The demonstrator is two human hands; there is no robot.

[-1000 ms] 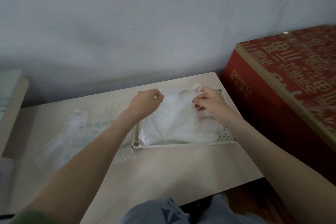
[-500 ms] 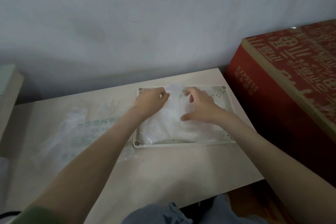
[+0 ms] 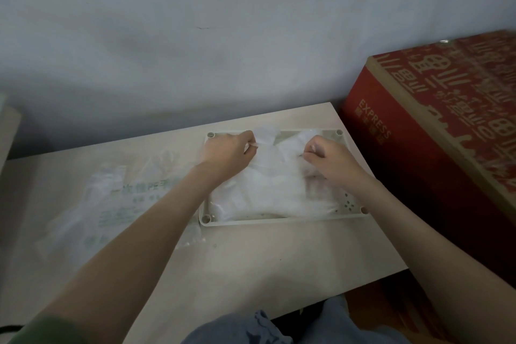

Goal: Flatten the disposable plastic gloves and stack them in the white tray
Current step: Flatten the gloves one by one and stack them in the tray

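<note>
A pale wooden table (image 3: pixel 251 260) stands with its far edge against a plain grey-white wall (image 3: pixel 223 22), which is shadowed just behind the table. Right of the table, close beside it, sits a big red carton (image 3: pixel 446 148) with gold print and the word EXPRESS; below the table's near right corner shows red-brown floor (image 3: pixel 371 310), and off its left end a pale furniture edge (image 3: pixel 9 126). The light is dim and soft.

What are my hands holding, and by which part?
Both the left hand and right hand pinch the top glove in the white tray near its far end.
</note>
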